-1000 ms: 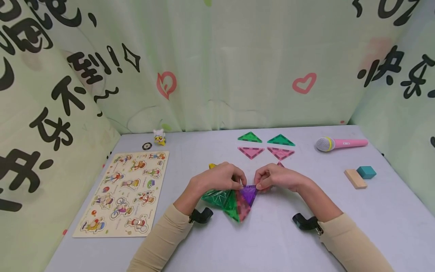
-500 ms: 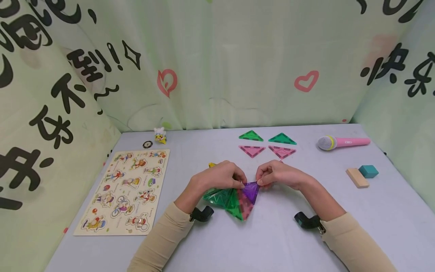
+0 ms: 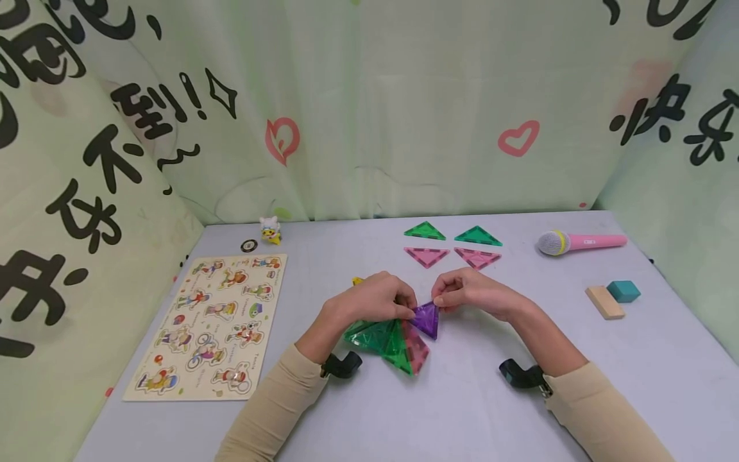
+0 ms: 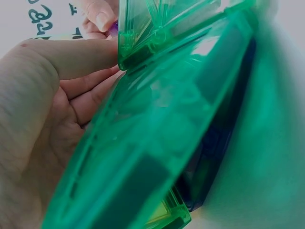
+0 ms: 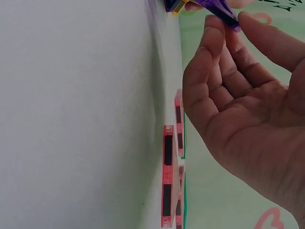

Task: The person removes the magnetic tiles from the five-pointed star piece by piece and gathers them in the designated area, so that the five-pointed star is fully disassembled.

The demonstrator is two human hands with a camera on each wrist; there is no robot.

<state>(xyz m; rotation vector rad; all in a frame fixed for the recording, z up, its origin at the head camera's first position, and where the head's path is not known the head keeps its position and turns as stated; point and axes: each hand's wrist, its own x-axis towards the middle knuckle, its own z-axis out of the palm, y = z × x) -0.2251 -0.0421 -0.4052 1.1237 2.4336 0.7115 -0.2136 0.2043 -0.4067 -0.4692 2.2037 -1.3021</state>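
My left hand [image 3: 375, 296] grips a built shape of translucent magnetic tiles, its green tiles [image 3: 372, 338] facing me and a pink tile [image 3: 418, 354] on its right side. A bit of a yellow tile [image 3: 357, 281] shows behind that hand. My right hand [image 3: 470, 295] pinches the corner of a purple triangular magnetic tile [image 3: 427, 321] between thumb and fingers. This tile's left corner meets the left fingertips at the top of the shape. Large green tiles [image 4: 138, 129] fill the left wrist view, beside the left thumb. In the right wrist view, the purple tile [image 5: 222, 11] tilts above the table.
Two green triangle tiles [image 3: 424, 231] and pink triangle tiles [image 3: 426, 256] lie behind my hands. A picture puzzle board [image 3: 210, 327] is at the left, with a small figurine [image 3: 270, 231] and black ring [image 3: 249, 246] beyond. At the right are a toy microphone [image 3: 589, 242] and two blocks [image 3: 605, 303].
The right hand has lifted slightly, and the purple tile has swung away from the pink side, opening a gap between them. The left hand keeps its hold on the shape.
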